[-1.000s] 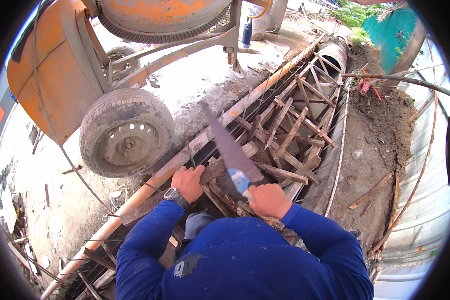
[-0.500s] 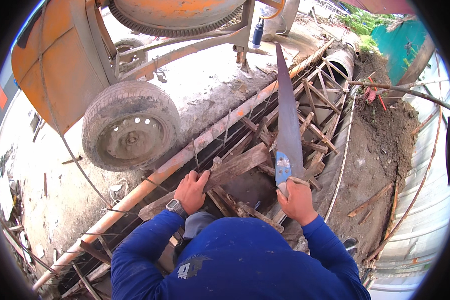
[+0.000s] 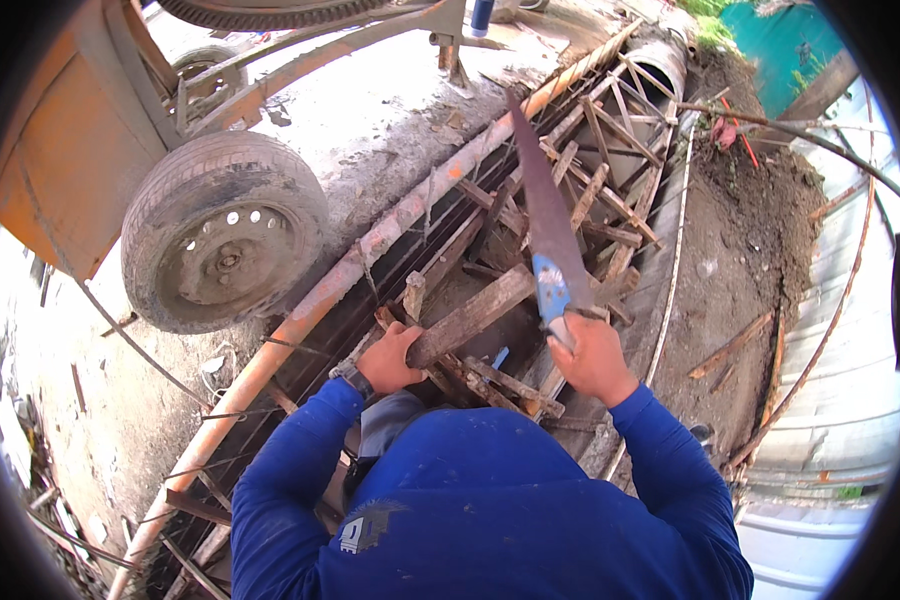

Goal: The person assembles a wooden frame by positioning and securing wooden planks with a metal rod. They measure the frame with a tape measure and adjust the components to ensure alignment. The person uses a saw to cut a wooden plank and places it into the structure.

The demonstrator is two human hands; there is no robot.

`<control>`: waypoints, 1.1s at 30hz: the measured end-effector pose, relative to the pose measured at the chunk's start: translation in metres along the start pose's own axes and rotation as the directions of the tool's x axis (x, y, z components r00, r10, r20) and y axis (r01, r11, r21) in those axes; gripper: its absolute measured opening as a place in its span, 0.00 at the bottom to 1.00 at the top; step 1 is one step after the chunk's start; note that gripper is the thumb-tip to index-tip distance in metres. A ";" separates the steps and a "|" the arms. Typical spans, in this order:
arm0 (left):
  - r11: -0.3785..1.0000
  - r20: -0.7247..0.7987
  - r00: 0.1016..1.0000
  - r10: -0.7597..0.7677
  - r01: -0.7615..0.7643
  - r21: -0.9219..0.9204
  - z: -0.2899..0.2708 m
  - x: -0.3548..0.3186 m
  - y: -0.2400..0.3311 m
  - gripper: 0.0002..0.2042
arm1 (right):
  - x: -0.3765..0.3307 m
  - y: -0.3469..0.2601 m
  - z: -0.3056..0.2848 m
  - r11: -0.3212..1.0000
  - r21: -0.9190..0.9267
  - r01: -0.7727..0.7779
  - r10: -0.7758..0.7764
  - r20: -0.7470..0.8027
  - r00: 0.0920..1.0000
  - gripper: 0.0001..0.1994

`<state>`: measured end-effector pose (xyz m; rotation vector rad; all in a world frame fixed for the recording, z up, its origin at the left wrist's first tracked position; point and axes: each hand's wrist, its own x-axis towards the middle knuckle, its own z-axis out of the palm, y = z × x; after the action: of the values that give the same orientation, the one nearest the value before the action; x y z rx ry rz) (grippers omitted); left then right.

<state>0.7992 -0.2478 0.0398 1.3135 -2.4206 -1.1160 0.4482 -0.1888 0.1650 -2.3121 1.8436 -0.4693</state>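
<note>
My right hand (image 3: 592, 360) is wrapped around the grip of a handsaw (image 3: 550, 215) with a light blue handle section. The saw's long, rust-brown blade points up and away from me, slightly left, with its tip in the air. My left hand (image 3: 390, 358), with a watch on the wrist, closes on the near end of a weathered wooden board (image 3: 475, 315). That board slants up to the right above the trench. The blade does not touch the board. Several shorter wood pieces (image 3: 500, 385) lie just below it.
An orange pipe (image 3: 310, 315) runs diagonally along the trench's left edge. Beyond it stands an orange cement mixer (image 3: 80, 150) on a muddy wheel (image 3: 230, 240). Wooden bracing (image 3: 610, 190) fills the trench ahead, toward a large round pipe (image 3: 660, 65). Soil (image 3: 745, 230) and metal sheeting (image 3: 830, 360) lie right.
The board has swung and shifted, its near end now at my left hand. The saw tilts further left. The view has moved, so the mixer sits further left and higher.
</note>
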 end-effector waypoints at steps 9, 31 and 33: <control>0.433 0.596 0.796 0.108 0.502 -0.749 -0.013 0.038 -0.051 0.42 | -0.005 0.006 0.039 0.711 0.639 -0.294 0.505 -0.172 0.846 0.09; 0.873 0.480 0.783 -0.395 0.483 -0.069 0.222 0.149 -0.216 0.30 | -0.103 0.036 0.200 0.384 0.510 -0.770 0.774 0.277 0.569 0.05; 0.867 0.436 0.785 -0.440 0.498 -0.024 0.240 0.144 -0.228 0.31 | -0.099 0.037 0.208 0.412 0.482 -0.774 0.743 0.314 0.591 0.05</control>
<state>0.7498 -0.3077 -0.3127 1.8582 -2.2642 -1.8314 0.4630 -0.1177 -0.0567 -0.8971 2.0802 -0.6716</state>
